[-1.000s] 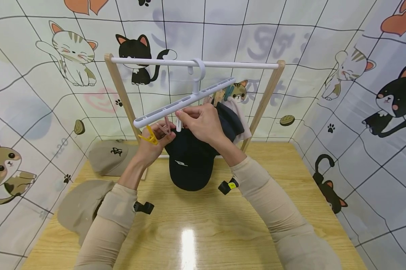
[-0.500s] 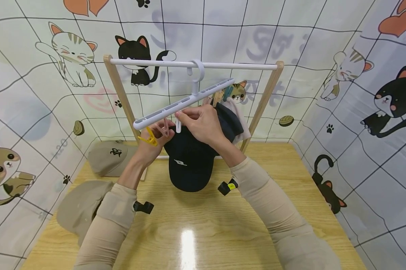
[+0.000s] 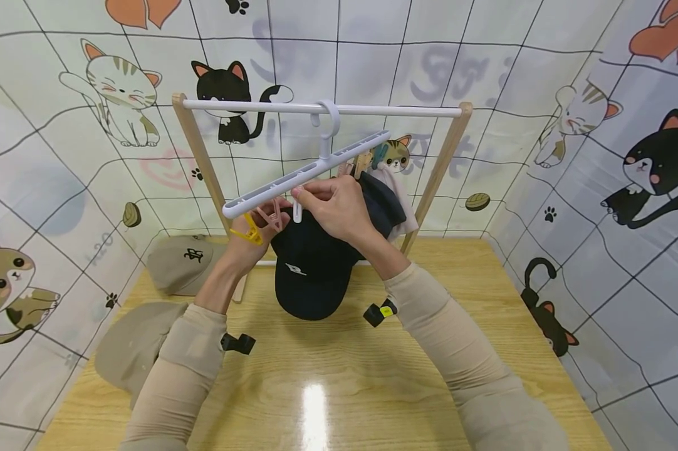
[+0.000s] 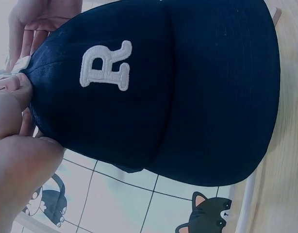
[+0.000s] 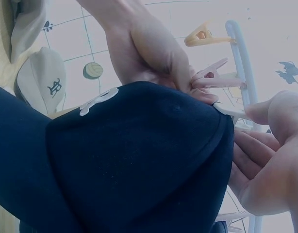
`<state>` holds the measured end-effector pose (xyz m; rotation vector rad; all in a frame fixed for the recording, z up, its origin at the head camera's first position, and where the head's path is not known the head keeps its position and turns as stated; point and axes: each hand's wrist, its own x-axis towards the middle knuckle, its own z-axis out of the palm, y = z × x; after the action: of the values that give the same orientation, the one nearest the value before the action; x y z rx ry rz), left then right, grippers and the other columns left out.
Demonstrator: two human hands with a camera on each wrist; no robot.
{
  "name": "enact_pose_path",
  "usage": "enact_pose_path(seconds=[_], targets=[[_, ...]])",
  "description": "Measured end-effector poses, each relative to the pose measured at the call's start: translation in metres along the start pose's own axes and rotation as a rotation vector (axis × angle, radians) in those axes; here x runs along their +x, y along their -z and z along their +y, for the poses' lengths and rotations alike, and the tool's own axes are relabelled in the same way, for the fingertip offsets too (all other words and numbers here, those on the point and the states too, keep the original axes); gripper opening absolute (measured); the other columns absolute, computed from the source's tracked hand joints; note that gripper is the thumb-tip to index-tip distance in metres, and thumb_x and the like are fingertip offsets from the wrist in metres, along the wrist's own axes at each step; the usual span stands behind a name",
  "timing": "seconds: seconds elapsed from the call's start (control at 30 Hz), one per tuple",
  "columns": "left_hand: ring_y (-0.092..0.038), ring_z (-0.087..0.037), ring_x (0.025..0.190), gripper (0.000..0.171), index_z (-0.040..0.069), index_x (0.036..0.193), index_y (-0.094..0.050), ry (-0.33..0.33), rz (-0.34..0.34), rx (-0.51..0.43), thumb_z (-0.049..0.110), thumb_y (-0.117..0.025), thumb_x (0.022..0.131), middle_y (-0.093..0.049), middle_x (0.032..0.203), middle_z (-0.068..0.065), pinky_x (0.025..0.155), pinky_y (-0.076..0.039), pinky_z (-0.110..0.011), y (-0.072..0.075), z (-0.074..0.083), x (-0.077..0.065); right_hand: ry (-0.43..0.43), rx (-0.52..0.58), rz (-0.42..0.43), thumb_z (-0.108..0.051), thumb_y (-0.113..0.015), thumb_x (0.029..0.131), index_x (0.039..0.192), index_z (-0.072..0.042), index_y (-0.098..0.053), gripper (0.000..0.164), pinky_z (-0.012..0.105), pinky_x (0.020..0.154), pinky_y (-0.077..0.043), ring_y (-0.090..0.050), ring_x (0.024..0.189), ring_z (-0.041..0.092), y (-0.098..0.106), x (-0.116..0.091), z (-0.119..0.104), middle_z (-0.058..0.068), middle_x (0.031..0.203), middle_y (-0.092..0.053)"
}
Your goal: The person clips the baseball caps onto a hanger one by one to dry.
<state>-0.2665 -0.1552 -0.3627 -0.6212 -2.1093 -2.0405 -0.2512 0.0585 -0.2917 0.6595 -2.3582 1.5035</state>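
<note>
A dark baseball cap (image 3: 313, 269) with a white letter R (image 4: 107, 68) hangs brim-down under a white hanger (image 3: 311, 171). My left hand (image 3: 250, 241) pinches the cap's crown edge with thumb and fingers. The right hand (image 3: 339, 208) pinches a white clothespin (image 3: 297, 210) beneath the hanger bar. In the right wrist view that clothespin (image 5: 229, 110) meets the cap's edge, right beside my left fingertips. A pink clothespin (image 3: 271, 216) and a yellow clothespin (image 3: 250, 229) hang from the hanger's near end, overlapping the left hand.
The hanger hooks over the white rail (image 3: 249, 105) of a wooden-legged rack (image 3: 203, 160). Behind my right hand hang another dark cap (image 3: 386, 200) and a pale pink one (image 3: 405, 207) with clothespins. Two beige caps (image 3: 181, 263) lie at the table's (image 3: 429, 376) left.
The hanging cap's brim has swung slightly left and its front has turned. My left hand has shifted a little left with it; the right hand stays at the clothespin.
</note>
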Motion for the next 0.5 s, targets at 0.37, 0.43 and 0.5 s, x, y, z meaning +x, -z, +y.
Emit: enact_pose_path(seconds=[0.37, 0.43, 0.5], targets=[[-0.069, 0.002, 0.096, 0.026, -0.009, 0.133, -0.066, -0.018, 0.003, 0.012, -0.005, -0.068, 0.107, -0.076, 0.107, 0.025, 0.090, -0.056, -0.014, 0.0018, 0.0012, 0.0004, -0.003, -0.013, -0.002, -0.027, -0.080, 0.107, 0.119, -0.007, -0.089, 0.025, 0.035, 0.087, -0.064, -0.086, 0.110, 0.026, -0.0010, 0.0012, 0.0006, 0.012, 0.114, -0.088], [-0.068, 0.002, 0.097, 0.027, -0.012, 0.134, -0.066, -0.037, -0.005, 0.022, -0.005, -0.068, 0.107, -0.076, 0.107, 0.025, 0.090, -0.056, -0.014, 0.0018, 0.0017, 0.0007, -0.012, -0.010, -0.001, -0.027, -0.080, 0.106, 0.120, -0.007, -0.089, 0.026, 0.039, 0.090, -0.066, -0.086, 0.111, 0.026, -0.0010, 0.0005, 0.0005, 0.012, 0.115, -0.088], [-0.069, 0.002, 0.097, 0.028, -0.013, 0.133, -0.066, -0.053, -0.009, 0.042, -0.004, -0.069, 0.107, -0.076, 0.107, 0.026, 0.090, -0.056, -0.014, 0.0019, 0.0021, 0.0005, -0.017, -0.001, 0.001, -0.027, -0.081, 0.106, 0.120, -0.007, -0.089, 0.026, 0.042, 0.093, -0.067, -0.085, 0.112, 0.026, -0.0012, -0.0001, 0.0008, 0.012, 0.116, -0.088]])
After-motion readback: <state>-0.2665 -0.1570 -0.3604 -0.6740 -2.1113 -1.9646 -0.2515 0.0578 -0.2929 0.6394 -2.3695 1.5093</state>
